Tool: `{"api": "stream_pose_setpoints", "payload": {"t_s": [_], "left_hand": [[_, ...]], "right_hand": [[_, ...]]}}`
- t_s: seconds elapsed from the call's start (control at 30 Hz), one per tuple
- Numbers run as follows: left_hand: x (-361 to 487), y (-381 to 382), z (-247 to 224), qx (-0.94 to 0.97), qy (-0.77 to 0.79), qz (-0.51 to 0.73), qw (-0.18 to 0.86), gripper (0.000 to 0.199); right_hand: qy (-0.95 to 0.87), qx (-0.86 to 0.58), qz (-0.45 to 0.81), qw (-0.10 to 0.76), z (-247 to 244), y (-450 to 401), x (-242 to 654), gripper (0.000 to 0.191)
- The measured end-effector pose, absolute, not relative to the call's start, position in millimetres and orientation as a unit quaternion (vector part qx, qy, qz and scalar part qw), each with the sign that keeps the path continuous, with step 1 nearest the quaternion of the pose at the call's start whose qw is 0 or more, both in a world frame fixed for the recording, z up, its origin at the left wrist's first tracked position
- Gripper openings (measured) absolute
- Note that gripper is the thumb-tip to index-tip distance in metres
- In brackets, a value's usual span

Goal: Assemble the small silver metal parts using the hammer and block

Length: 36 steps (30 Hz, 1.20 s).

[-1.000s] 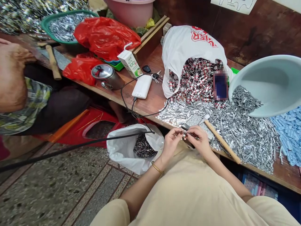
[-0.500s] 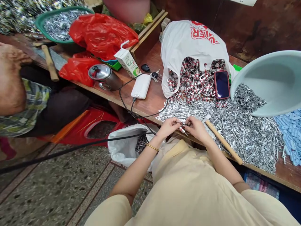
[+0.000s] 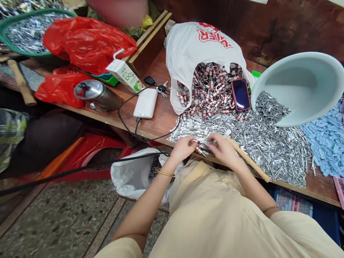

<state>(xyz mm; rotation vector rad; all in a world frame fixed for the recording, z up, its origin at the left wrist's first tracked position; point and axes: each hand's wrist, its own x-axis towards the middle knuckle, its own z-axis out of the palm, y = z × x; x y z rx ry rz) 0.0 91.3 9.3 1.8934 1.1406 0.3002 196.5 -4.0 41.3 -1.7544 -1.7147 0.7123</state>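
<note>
At the table's front edge, my left hand (image 3: 186,147) is closed in a pinch on a small red-and-silver keychain piece (image 3: 199,149), whose lower end sticks out below the fingers. My right hand (image 3: 220,147) is close beside it, thumb and fingers bent together around something small and grey that I cannot make out. Directly behind both hands spreads a heap of small silver metal parts (image 3: 279,154). A hammer (image 3: 248,159) with a wooden handle lies on the heap's near edge, to the right of my right hand.
A white plastic bag (image 3: 185,46) spills red-and-silver pieces, with a phone (image 3: 240,94) on them. A tipped grey basin (image 3: 303,104) stands right, near light-blue pieces (image 3: 325,139). Left are a power bank (image 3: 146,103), cable, juice carton (image 3: 125,75) and steel mug (image 3: 102,96). Below hangs a white sack (image 3: 129,175).
The view has turned, so the table things sit further left. My hands are slightly further apart, and a grey piece shows between them. The other person's arm has left the view.
</note>
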Motion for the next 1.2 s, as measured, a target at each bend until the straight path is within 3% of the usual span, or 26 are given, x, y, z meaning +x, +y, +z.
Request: {"api": "stream_pose_setpoints", "payload": {"t_s": [0.07, 0.13, 0.23, 0.33, 0.67, 0.77, 0.87, 0.97, 1.07, 1.2], "left_hand": [[0, 91, 8, 0.757, 0.465, 0.114, 0.444, 0.016], [0, 92, 7, 0.749, 0.467, 0.113, 0.456, 0.015], [0, 92, 4, 0.732, 0.463, 0.126, 0.485, 0.015], [-1, 91, 0, 0.718, 0.457, 0.144, 0.505, 0.015], [0, 92, -12, 0.628, 0.461, 0.154, 0.608, 0.011], [0, 92, -11, 0.628, 0.454, 0.160, 0.611, 0.012], [-1, 91, -10, 0.643, 0.448, 0.170, 0.597, 0.015], [-1, 92, -9, 0.658, 0.439, 0.177, 0.585, 0.016], [-1, 92, -10, 0.660, 0.434, 0.178, 0.587, 0.016], [-1, 92, -11, 0.664, 0.436, 0.180, 0.581, 0.017]], "right_hand": [[-0.614, -0.709, 0.181, 0.295, 48, -8, 238, 0.017], [-0.606, -0.759, 0.093, 0.219, 49, -2, 279, 0.021], [-0.619, -0.779, 0.062, 0.082, 39, 17, 316, 0.021], [-0.629, -0.775, 0.065, 0.004, 26, 31, 323, 0.016], [-0.674, -0.737, 0.040, -0.017, 12, 19, 323, 0.028], [-0.649, -0.755, 0.059, 0.071, 13, 16, 327, 0.026], [-0.568, -0.742, 0.182, 0.305, 13, 10, 332, 0.017], [-0.443, -0.656, 0.359, 0.494, 12, 3, 335, 0.025], [-0.380, -0.597, 0.444, 0.549, 12, -2, 334, 0.030], [-0.390, -0.596, 0.449, 0.539, 16, -5, 336, 0.030]]}}
